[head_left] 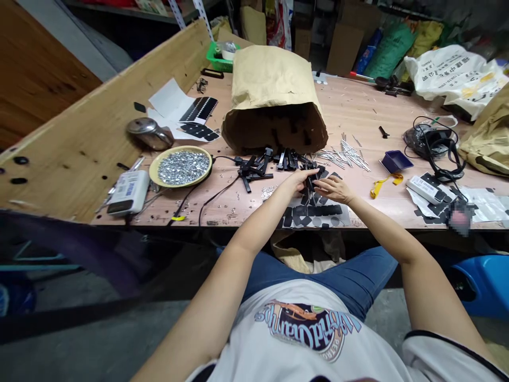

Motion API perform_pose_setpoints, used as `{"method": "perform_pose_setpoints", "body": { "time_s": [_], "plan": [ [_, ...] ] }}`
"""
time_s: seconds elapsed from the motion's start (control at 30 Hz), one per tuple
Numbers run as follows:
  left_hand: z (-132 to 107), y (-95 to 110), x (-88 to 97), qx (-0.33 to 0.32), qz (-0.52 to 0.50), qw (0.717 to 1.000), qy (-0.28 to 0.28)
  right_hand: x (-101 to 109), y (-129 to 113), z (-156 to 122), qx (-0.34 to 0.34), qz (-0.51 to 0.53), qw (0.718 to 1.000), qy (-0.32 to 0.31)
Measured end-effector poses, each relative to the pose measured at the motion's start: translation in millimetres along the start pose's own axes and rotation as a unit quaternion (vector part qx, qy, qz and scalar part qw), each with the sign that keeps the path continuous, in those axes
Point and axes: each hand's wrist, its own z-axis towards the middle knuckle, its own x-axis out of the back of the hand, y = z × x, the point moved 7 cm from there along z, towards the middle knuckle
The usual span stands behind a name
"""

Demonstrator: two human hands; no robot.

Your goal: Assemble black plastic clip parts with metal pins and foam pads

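My left hand [303,180] is closed around a black plastic part [309,184] just in front of the paper sack's mouth. My right hand [334,189] lies against the right side of that part, its fingers stretched and slightly apart. Under both hands is a sheet of black adhesive pads [316,211] at the table's front edge. More black plastic parts [256,168] are heaped to the left of my hands. Thin metal pins [345,156] are scattered to the right, behind my right hand. The fingertips partly hide the held part.
A large brown paper sack [274,79] lies open toward me. Left of it stand a yellow bowl [153,172] of small metal pieces and a white power bank [129,193] with cables. Rightward are a dark blue box [396,161], a yellow ribbon [385,184] and a black headset [445,154].
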Motion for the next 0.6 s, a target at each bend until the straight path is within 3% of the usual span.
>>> {"method": "perform_pose_setpoints", "body": {
  "time_s": [0.07, 0.13, 0.27, 0.37, 0.47, 0.6],
  "plan": [
    [2.3, 10.8, 2.2, -0.046, 0.064, 0.996, 0.031, -10.4, -1.2, 0.2, 0.037, -0.003, 0.999, -0.018],
    [-6.0, 29.3, 21.2, -0.136, 0.129, 0.977, 0.100, -18.2, -3.9, -1.8, 0.066, -0.002, 0.997, -0.029],
    [-56.0, 60.5, 97.5, -0.324, 0.172, 0.888, 0.279, -20.3, -2.5, -8.3, 0.060, 0.008, 0.998, -0.008],
    [-90.9, 54.1, 146.5, -0.345, 0.217, 0.830, 0.382, -15.0, 0.4, -9.5, 0.026, 0.021, 0.999, 0.015],
    [-88.1, 30.9, 150.2, -0.271, 0.334, 0.827, 0.362, -11.1, -3.8, -4.7, -0.022, 0.044, 0.999, 0.009],
    [-60.5, 12.5, 119.7, -0.212, 0.488, 0.790, 0.305, -2.6, -22.9, 1.3, -0.106, 0.070, 0.992, -0.007]
  ]
}}
